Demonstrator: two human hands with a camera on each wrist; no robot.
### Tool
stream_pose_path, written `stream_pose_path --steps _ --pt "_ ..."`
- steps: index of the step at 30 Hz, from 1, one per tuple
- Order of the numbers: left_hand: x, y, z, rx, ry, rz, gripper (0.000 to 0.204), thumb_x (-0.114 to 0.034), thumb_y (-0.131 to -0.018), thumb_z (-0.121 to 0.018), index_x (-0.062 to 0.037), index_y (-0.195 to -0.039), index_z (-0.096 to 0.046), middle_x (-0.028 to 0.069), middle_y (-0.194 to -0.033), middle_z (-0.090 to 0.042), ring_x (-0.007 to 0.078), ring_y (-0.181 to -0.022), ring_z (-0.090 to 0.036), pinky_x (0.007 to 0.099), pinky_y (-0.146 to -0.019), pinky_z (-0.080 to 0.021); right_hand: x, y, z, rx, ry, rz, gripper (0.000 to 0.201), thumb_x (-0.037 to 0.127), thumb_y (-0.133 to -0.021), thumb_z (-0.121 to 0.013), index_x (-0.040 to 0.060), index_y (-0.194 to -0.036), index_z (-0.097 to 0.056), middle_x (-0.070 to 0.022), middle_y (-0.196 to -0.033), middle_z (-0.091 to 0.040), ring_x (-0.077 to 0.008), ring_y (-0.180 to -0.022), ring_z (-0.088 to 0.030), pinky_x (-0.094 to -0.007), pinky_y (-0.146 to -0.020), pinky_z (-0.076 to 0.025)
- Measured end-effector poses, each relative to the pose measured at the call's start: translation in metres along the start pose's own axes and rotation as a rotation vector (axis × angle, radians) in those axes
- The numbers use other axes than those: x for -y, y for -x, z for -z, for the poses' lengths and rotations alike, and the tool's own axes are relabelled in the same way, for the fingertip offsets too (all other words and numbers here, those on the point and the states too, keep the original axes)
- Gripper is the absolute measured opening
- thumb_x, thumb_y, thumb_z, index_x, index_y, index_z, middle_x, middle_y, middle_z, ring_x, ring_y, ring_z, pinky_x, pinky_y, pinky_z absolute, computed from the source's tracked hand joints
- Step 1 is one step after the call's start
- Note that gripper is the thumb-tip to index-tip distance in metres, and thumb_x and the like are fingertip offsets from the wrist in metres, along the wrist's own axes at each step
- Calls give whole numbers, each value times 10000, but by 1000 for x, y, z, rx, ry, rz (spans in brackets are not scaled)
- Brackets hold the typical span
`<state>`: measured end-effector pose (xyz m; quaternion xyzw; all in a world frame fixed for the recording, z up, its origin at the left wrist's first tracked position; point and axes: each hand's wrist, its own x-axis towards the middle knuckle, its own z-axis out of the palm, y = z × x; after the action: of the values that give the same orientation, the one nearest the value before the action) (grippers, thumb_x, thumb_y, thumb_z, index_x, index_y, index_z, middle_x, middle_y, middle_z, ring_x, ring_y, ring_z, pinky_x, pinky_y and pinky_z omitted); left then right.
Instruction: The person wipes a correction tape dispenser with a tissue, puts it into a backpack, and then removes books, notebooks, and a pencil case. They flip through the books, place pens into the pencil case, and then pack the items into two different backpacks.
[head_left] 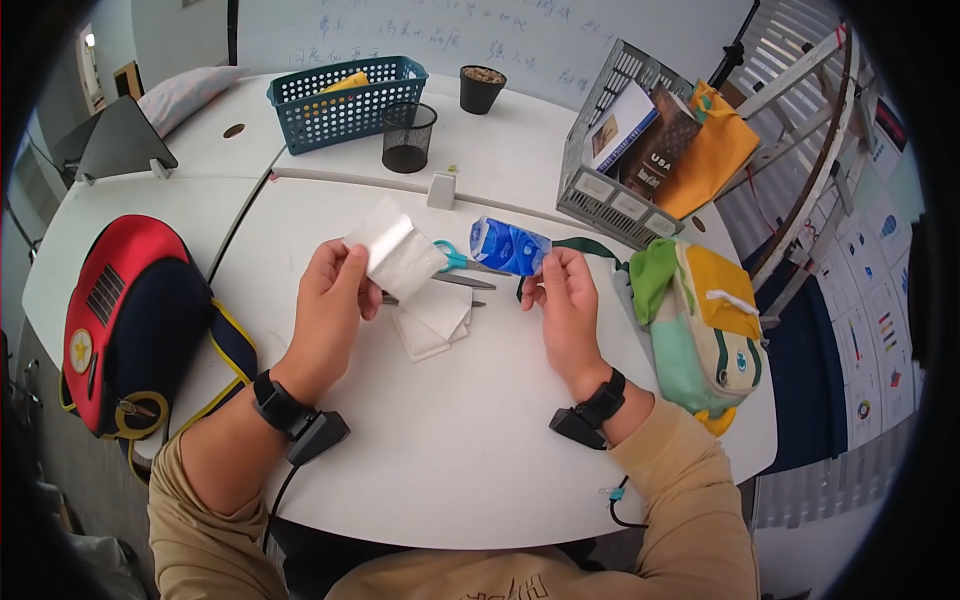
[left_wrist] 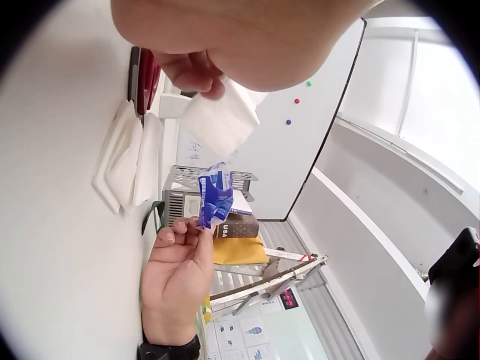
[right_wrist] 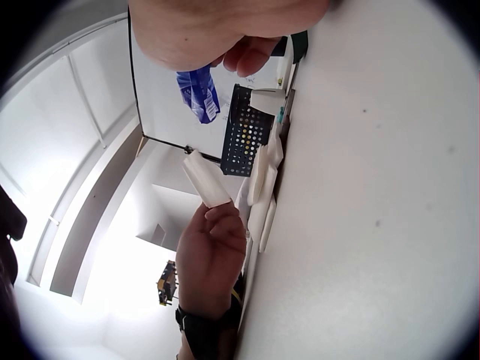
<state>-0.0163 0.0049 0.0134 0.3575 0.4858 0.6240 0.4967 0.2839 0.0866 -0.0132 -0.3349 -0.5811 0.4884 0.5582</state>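
Between thumb and fingers, the left hand (head_left: 335, 300) pinches a folded white tissue (head_left: 402, 255), held above the table. The right hand (head_left: 567, 310) pinches one end of a blue plastic packet (head_left: 510, 247), a short gap to the tissue's right. In the left wrist view the packet (left_wrist: 216, 196) looks crumpled, with a clear end. White folded sheets (head_left: 432, 322) lie on the table below the tissue. Beside them, partly covered, are scissors with teal handles (head_left: 452, 256) and another dark blade-like item (head_left: 465, 283).
A red and navy cap-shaped bag (head_left: 150, 320) lies at the left, a small backpack (head_left: 700, 330) at the right. Toward the back stand a teal basket (head_left: 345, 105), a black mesh cup (head_left: 408, 140), a potted plant (head_left: 481, 92) and a grey crate (head_left: 612, 205) with books.
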Motion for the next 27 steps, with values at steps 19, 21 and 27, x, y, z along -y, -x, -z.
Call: stream_pose_path --steps 19,21,27 --pt "12 4 -2 -175 -663 -480 529 -174 -1069 -788 -16 -1544 -616 133 -1369 -649 204 -1171 -595 346 -980 -527 0 0 -1 13 -4 16 205 260 -1248 -593 55 -1248 -610 -27 -1042 -655 -124 -876 -646 -295 -749 -557" --pt "10 8 -5 -174 -850 -672 625 -157 -1012 -830 -65 -1589 -608 126 -1465 -618 230 -1233 -571 375 -1000 -524 2 2 -2 2 -6 9 204 258 -1248 -594 55 -1246 -611 -26 -1046 -655 -123 -879 -647 -295 -749 -557" --pt "-1 17 -6 370 -996 -742 546 -61 -912 -879 -63 -1442 -747 149 -1427 -718 367 -1356 -611 458 -1155 -501 2 0 -4 -1 -7 7 201 256 -1248 -592 56 -1242 -614 -23 -1042 -657 -121 -879 -647 -293 -748 -557"
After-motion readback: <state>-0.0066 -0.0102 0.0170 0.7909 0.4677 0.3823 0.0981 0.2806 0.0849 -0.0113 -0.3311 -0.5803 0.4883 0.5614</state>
